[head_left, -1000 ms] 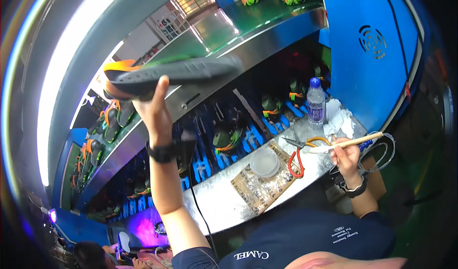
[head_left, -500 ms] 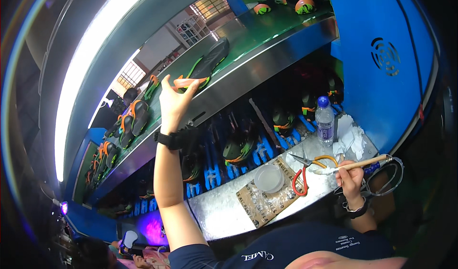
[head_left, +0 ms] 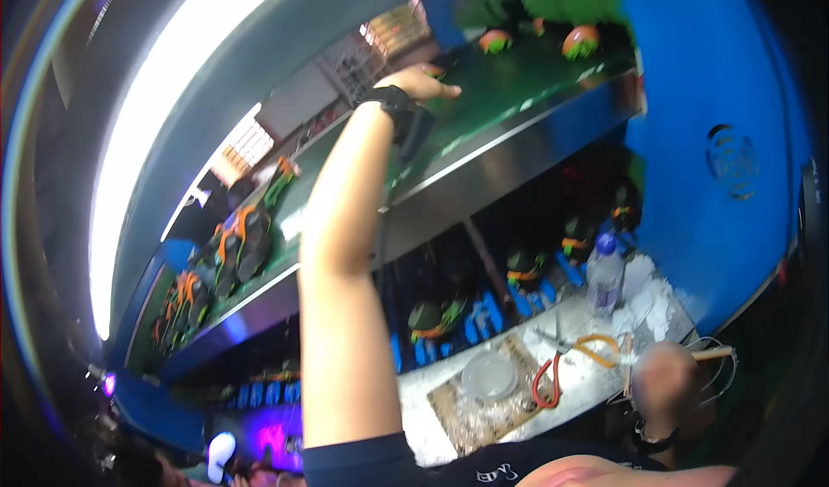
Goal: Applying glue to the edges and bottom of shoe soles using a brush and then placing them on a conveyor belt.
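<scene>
My left hand point(head_left: 420, 83) reaches out over a green conveyor belt point(head_left: 484, 98), its thumb stretched to the right. The other fingers are mostly hidden and blurred. A small dark piece with an orange-green edge point(head_left: 439, 71) shows beside them; whether I hold it cannot be seen. A dark shape hangs or lies just below my black wristband point(head_left: 386, 101). My right hand point(head_left: 665, 385), smeared by motion, is closed on a brush with a wooden handle point(head_left: 715, 353) above the metal ledge. Near it lie yellow-and-red-handled pliers point(head_left: 561, 346) and a clear round tub point(head_left: 490, 375) on brown cardboard point(head_left: 449, 414).
Several black, orange and green shoes point(head_left: 250, 241) sit on the belt to the left, with orange-green rounded toes point(head_left: 580, 42) at the far right. More shoes point(head_left: 436, 314) stand on a lower rack. A water bottle point(head_left: 606, 275) and crumpled white paper point(head_left: 648, 301) are by the blue machine panel point(head_left: 725, 72).
My left hand has moved right and farther over the belt, away from where it gripped a shoe's orange end. My right hand has lowered slightly with the brush. The whole view has shifted.
</scene>
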Demonstrator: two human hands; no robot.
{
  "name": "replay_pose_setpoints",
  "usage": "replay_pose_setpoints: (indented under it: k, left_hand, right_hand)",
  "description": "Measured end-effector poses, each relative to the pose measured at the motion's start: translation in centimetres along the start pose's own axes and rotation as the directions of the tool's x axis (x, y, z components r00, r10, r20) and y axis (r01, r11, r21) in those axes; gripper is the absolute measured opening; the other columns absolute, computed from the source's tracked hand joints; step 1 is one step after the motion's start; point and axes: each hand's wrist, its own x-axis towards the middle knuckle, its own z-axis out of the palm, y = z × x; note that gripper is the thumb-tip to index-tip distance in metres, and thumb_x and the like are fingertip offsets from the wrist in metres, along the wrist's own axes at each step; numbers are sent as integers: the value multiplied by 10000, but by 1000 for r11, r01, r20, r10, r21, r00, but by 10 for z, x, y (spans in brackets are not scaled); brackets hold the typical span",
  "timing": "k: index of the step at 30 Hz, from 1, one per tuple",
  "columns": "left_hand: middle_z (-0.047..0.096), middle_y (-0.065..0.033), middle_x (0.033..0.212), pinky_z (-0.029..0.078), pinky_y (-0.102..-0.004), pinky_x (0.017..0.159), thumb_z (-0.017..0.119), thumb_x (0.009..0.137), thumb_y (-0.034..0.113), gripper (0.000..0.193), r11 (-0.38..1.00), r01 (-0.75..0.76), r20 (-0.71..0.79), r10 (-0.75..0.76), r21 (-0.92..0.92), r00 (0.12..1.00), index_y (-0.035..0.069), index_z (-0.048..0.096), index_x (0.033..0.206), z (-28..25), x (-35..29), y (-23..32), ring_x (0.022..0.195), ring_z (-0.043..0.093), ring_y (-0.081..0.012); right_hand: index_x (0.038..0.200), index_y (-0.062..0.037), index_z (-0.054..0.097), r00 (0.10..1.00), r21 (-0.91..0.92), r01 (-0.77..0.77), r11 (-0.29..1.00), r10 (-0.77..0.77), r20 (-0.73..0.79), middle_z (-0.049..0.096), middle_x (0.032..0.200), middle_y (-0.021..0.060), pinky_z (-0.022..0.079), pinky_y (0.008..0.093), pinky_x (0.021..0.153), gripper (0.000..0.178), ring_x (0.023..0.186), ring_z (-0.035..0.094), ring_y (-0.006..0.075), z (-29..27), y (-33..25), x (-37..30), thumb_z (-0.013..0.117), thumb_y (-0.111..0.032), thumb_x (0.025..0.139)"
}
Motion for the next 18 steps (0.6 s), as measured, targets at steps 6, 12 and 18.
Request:
replay_pose_setpoints:
  k: [6,12,18]
  left_hand:
    - [449,-267,1097,421,-365,785,582,628,556,827,926,345,-457,-243,154,856,-78,374,1116,15,-145,-129,982,498,-310]
    - [500,-272,1025,404,-359,813,528,558,678,956,532,842,-577,-662,88,478,-46,357,1158,25,-258,-201,958,515,-333]
    - [519,-220,1036,394,-349,823,571,557,612,900,608,787,-556,-692,-106,460,-90,406,1097,18,-238,-258,970,516,-306]
  right_hand:
    - [878,23,449,991,23,-32,999,29,134,463,571,40,287,158,367,145,399,370,49,-1,18,9,486,-87,791]
    - [879,26,452,974,16,-88,996,83,211,466,566,39,286,152,367,161,398,372,48,5,14,4,494,-101,790]
    - [879,26,454,977,30,-41,999,34,210,467,567,36,289,150,369,172,400,375,46,7,6,-12,506,-111,788]
